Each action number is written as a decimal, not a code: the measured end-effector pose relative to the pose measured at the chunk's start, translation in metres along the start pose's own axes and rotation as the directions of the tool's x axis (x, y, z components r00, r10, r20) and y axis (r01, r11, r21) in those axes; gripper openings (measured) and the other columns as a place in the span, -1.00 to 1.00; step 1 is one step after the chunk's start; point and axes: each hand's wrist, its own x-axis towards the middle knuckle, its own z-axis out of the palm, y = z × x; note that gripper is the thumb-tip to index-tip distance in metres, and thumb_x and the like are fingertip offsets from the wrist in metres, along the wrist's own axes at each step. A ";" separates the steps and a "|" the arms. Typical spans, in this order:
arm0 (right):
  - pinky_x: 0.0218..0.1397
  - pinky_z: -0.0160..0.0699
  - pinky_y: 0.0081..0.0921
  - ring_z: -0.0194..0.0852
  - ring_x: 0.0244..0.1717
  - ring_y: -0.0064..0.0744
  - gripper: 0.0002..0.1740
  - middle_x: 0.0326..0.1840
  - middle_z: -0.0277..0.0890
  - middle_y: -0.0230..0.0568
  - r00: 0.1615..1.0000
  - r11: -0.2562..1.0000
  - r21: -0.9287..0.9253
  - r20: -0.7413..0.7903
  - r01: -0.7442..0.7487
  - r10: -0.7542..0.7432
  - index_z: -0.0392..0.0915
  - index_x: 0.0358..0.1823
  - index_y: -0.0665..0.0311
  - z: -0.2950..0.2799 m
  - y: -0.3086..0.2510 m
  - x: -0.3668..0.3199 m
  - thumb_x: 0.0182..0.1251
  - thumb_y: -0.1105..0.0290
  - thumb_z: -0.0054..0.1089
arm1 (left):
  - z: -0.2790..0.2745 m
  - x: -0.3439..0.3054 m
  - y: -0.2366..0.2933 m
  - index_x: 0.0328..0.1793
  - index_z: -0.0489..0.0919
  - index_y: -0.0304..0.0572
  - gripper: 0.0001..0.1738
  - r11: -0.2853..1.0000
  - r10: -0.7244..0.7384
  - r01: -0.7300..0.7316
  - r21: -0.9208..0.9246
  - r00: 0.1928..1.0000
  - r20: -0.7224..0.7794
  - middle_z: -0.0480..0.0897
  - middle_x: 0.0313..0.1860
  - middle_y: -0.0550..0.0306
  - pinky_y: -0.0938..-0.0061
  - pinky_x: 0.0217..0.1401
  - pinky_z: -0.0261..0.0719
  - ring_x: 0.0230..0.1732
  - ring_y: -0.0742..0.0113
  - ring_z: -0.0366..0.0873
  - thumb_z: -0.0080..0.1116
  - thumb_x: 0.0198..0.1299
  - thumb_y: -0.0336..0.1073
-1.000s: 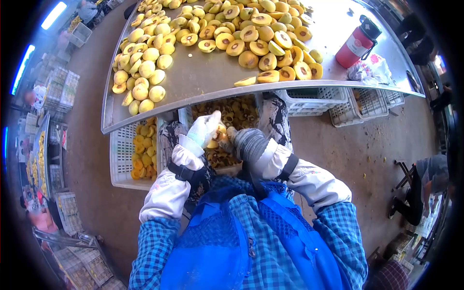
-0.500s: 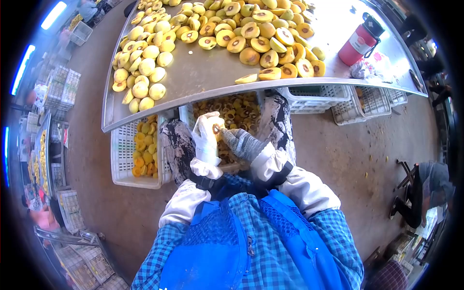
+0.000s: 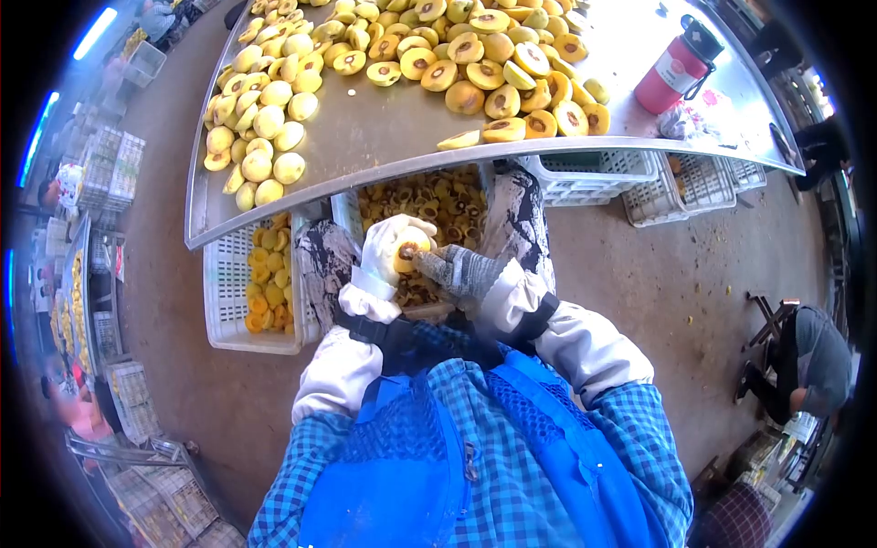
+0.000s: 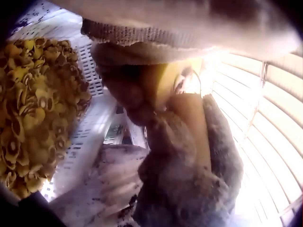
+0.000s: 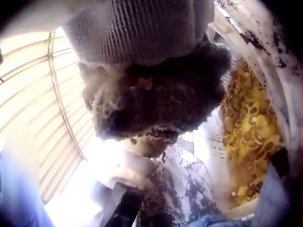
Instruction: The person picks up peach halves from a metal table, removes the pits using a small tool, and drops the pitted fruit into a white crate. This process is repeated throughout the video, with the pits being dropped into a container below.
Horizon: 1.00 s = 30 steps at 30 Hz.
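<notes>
My left hand (image 3: pixel 380 248), in a white glove, holds a yellow peach half (image 3: pixel 408 256) over the crate between the knees. Its cut face, with a brown centre, points toward the right hand. My right hand (image 3: pixel 468 272), in a dirty grey knit glove, grips a tool with a tan handle (image 4: pixel 195 125). At the handle's upper end a thin curved metal loop (image 4: pixel 198 78) meets the cut face in the left wrist view. In the right wrist view the glove (image 5: pixel 156 99) hides most of the tool.
A metal table (image 3: pixel 365 137) ahead carries heaps of peach halves (image 3: pixel 466 73), a red bottle (image 3: pixel 671 78) and a plastic bag (image 3: pixel 678 123). Below it, a white crate (image 3: pixel 212 306) of halves stands at left, and another crate (image 4: pixel 78 156) holds fruit scraps. A person (image 3: pixel 818 356) sits at right.
My left hand has turned, bringing the peach's cut face round to the right hand. My right hand has closed in, its fingertips now at that face.
</notes>
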 end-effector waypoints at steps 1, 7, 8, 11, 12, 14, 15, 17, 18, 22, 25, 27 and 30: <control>-0.62 0.32 -0.41 0.33 -0.64 -0.43 -0.48 -0.65 0.41 -0.21 0.997 0.992 0.101 -0.002 -0.076 0.077 0.56 -0.24 0.30 0.000 -0.005 0.000 0.38 -0.06 -0.12 | -0.001 0.002 0.008 -0.21 0.53 -0.29 -0.64 0.966 -0.185 0.170 -0.196 0.981 -0.060 0.64 -0.37 0.03 0.50 -0.22 0.56 -0.34 0.32 0.60 -0.17 0.28 -0.14; -0.91 -0.13 -0.71 -0.06 -0.95 -0.64 -0.47 -0.82 0.20 -0.44 0.858 0.415 0.786 0.270 -0.458 0.437 0.43 -0.53 0.15 0.008 -0.091 -0.015 0.21 -0.20 0.06 | 0.028 -0.008 0.016 -0.26 0.58 -0.29 -0.69 0.319 -0.785 0.163 -0.934 0.598 -0.164 0.62 -0.44 0.01 0.53 -0.49 0.58 -0.54 0.29 0.58 0.07 0.25 -0.13; -0.89 -0.10 -0.67 -0.03 -0.93 -0.61 -0.46 -0.82 0.21 -0.42 0.834 0.435 0.735 0.326 -0.520 0.446 0.42 -0.54 0.13 0.007 -0.088 -0.015 0.20 -0.23 0.05 | 0.026 -0.011 0.016 -0.28 0.58 -0.32 -0.65 0.266 -0.824 0.211 -0.941 0.556 -0.108 0.62 -0.46 0.00 0.55 -0.51 0.57 -0.56 0.29 0.58 0.05 0.26 -0.12; -0.87 -0.06 -0.59 0.03 -0.90 -0.56 -0.41 -0.81 0.21 -0.41 0.893 0.711 0.541 0.273 -0.449 0.357 0.41 -0.56 0.10 -0.003 -0.077 -0.006 0.17 -0.31 0.00 | 0.012 -0.009 0.019 -0.29 0.58 -0.36 -0.64 0.413 -0.701 0.331 -0.849 0.710 -0.064 0.63 -0.46 0.00 0.51 -0.47 0.58 -0.52 0.30 0.60 0.04 0.26 -0.14; -0.87 -0.07 -0.59 0.02 -0.90 -0.56 -0.40 -0.82 0.20 -0.41 0.966 0.881 0.397 0.140 -0.256 0.218 0.41 -0.56 0.10 -0.002 -0.068 -0.008 0.16 -0.33 -0.01 | 0.011 -0.010 0.014 -0.30 0.59 -0.38 -0.64 0.515 -0.608 0.344 -0.785 0.792 -0.051 0.64 -0.45 0.00 0.48 -0.45 0.59 -0.50 0.30 0.60 0.03 0.27 -0.14; -0.87 -0.07 -0.58 0.03 -0.89 -0.56 -0.39 -0.81 0.20 -0.43 1.000 0.989 0.145 0.016 0.003 -0.005 0.41 -0.57 0.10 0.000 -0.052 -0.011 0.18 -0.33 -0.04 | 0.010 -0.004 0.027 -0.31 0.59 -0.42 -0.67 0.417 -0.657 0.369 -0.830 0.754 0.006 0.65 -0.44 -0.02 0.56 -0.42 0.54 -0.51 0.36 0.58 0.01 0.29 -0.23; -0.86 -0.07 -0.57 0.05 -0.88 -0.57 -0.40 -0.80 0.21 -0.43 0.999 0.995 0.084 -0.004 0.055 -0.055 0.40 -0.57 0.10 0.002 -0.050 -0.011 0.20 -0.32 -0.06 | 0.008 -0.002 0.031 -0.32 0.59 -0.41 -0.67 0.356 -0.686 0.360 -0.862 0.727 0.019 0.65 -0.43 -0.02 0.56 -0.42 0.54 -0.51 0.36 0.59 0.00 0.29 -0.23; -0.79 0.04 -0.56 0.16 -0.80 -0.55 -0.45 -0.76 0.28 -0.40 0.989 0.962 0.229 0.055 -0.146 0.137 0.43 -0.53 0.13 0.010 -0.050 -0.009 0.29 -0.21 -0.11 | 0.008 -0.001 0.035 -0.31 0.60 -0.39 -0.62 0.253 -0.712 0.278 -0.927 0.702 0.016 0.65 -0.43 -0.04 0.54 -0.42 0.56 -0.51 0.33 0.58 -0.02 0.29 -0.16; -0.73 0.12 -0.56 0.24 -0.74 -0.54 -0.48 -0.73 0.31 -0.37 0.968 0.928 0.274 0.078 -0.251 0.239 0.45 -0.49 0.16 0.010 -0.062 -0.010 0.34 -0.14 -0.13 | 0.006 0.001 0.042 -0.32 0.59 -0.32 -0.56 0.193 -0.765 0.297 -0.935 0.643 0.046 0.63 -0.46 -0.02 0.53 -0.43 0.57 -0.54 0.30 0.57 -0.04 0.27 -0.03; -0.47 0.44 -0.36 0.45 -0.61 -0.16 -0.69 -0.64 0.45 -0.12 0.989 0.988 0.098 -0.105 0.118 -0.107 0.51 -0.20 0.22 0.037 -0.051 -0.005 0.41 0.16 -0.12 | -0.006 0.002 0.044 -0.34 0.54 -0.16 -0.58 -0.265 -0.833 0.085 -0.961 0.482 0.272 0.59 -0.54 0.10 0.51 -0.58 0.55 -0.62 0.33 0.52 -0.02 0.22 0.06; -0.36 0.53 -0.47 0.57 -0.43 -0.16 -0.68 -0.32 0.58 -0.11 0.984 0.904 -0.405 -0.052 0.135 -0.170 0.46 0.00 0.34 0.035 -0.041 0.001 0.32 0.30 0.00 | -0.033 -0.003 0.033 -0.32 0.55 -0.17 -0.56 -0.082 -0.823 0.120 -0.989 0.552 0.135 0.60 -0.51 0.06 0.50 -0.55 0.54 -0.60 0.28 0.54 -0.05 0.23 0.08; -0.32 0.56 -0.43 0.58 -0.32 -0.17 -0.65 -0.22 0.58 -0.07 0.973 0.951 -0.264 -0.124 0.158 -0.196 0.46 0.04 0.34 0.040 0.011 0.010 0.29 0.31 0.03 | -0.058 -0.021 0.022 -0.24 0.57 -0.25 -0.56 0.609 -0.782 0.290 -0.738 0.378 -0.496 0.64 -0.39 0.07 0.50 -0.33 0.57 -0.43 0.30 0.59 -0.17 0.34 -0.02; -0.26 0.53 -0.43 0.54 -0.23 -0.24 -0.68 -0.10 0.54 -0.08 0.998 0.899 -0.433 -0.010 -0.063 0.066 0.48 -0.01 0.37 0.043 0.085 0.008 0.40 0.32 -0.17 | -0.135 -0.076 -0.056 -0.09 0.55 -0.32 -0.73 0.770 -0.297 0.584 0.256 0.684 -0.666 0.60 -0.16 0.03 0.44 -0.05 0.52 -0.17 0.27 0.54 0.07 0.25 -0.23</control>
